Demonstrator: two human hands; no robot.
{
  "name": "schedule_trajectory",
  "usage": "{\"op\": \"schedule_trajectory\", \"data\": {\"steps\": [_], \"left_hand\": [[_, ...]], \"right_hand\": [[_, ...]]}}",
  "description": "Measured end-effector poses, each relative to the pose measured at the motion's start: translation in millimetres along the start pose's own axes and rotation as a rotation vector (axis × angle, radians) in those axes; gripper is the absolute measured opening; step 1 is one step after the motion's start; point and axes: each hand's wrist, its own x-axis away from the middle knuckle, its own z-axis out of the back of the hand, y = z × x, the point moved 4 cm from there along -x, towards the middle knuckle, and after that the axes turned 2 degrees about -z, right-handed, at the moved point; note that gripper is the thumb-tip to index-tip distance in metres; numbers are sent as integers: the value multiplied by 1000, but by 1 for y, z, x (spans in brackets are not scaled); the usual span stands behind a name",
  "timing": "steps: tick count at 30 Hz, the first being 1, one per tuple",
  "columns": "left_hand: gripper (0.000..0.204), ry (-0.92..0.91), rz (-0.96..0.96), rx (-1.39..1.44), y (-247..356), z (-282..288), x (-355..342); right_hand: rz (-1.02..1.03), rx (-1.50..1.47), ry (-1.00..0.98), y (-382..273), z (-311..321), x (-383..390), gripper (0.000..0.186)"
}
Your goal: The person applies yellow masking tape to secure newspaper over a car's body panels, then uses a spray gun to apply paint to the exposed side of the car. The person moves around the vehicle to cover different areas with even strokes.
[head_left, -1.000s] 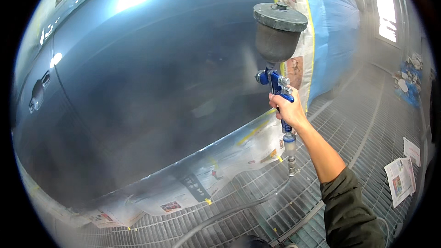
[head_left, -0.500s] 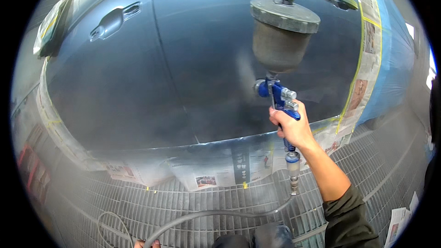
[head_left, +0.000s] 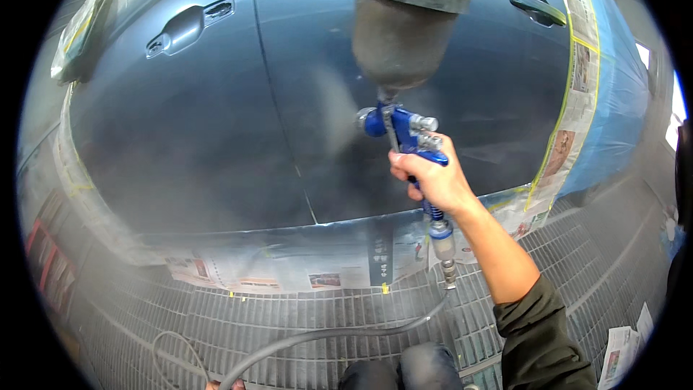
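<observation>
My right hand [head_left: 432, 173] is wrapped round the grip of a blue spray gun [head_left: 404, 130], fingers on its trigger. A grey paint cup [head_left: 404, 36] with a lid sits on top of the gun. Pale mist leaves the nozzle toward the dark blue-grey car door panel [head_left: 216, 137], with the nozzle apart from the panel. From the gun's lower end a grey air hose [head_left: 317, 335] runs down and left. At the bottom edge my left hand [head_left: 229, 386] is closed on this hose, mostly cut off by the frame.
Masking paper [head_left: 289, 271] with yellow tape borders the panel below and at right. Blue plastic film [head_left: 613, 101] covers the area at far right. Door handles [head_left: 538, 7] sit high on the panel. Metal floor grating [head_left: 303, 314] lies below, with loose paper [head_left: 621, 354] at lower right.
My right hand has moved the spray gun left and slightly up across the panel, mist still coming out. The hose end followed it. My left hand has stayed at the bottom edge.
</observation>
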Motion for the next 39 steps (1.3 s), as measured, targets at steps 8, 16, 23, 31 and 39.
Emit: {"op": "schedule_trajectory", "data": {"steps": [8,16,23,31,39], "left_hand": [[14,-275,-2,19,42,-75,24],[31,-508,-82,-96,85,-152,58],[31,-559,-176,-150,142,-191,83],[27,-590,-227,-167,149,-210,92],[32,-501,-50,63,123,-196,78]], "right_hand": [[35,124,219,-12,138,27,10],[20,197,431,-24,286,67,11],[56,196,560,-21,384,75,13],[37,339,824,-27,462,78,12],[83,231,780,-36,430,67,15]]}}
